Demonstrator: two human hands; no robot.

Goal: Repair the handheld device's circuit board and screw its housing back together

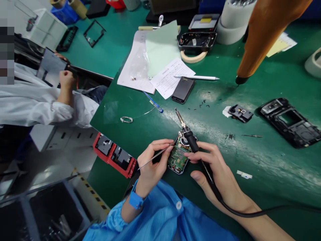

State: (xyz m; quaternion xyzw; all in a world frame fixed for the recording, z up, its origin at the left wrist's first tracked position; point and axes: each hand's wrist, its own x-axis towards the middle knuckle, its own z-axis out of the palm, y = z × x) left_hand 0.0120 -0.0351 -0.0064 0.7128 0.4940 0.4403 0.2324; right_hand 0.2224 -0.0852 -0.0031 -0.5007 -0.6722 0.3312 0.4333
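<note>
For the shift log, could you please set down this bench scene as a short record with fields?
Left hand: left hand holds thin solder wire and steadies the circuit board
Right hand: right hand grips the soldering iron, tip pointing away over the board
Surface: green mat
Nearby: black phone, blue pen, phone frame
Others: a co-worker's hand at left
</note>
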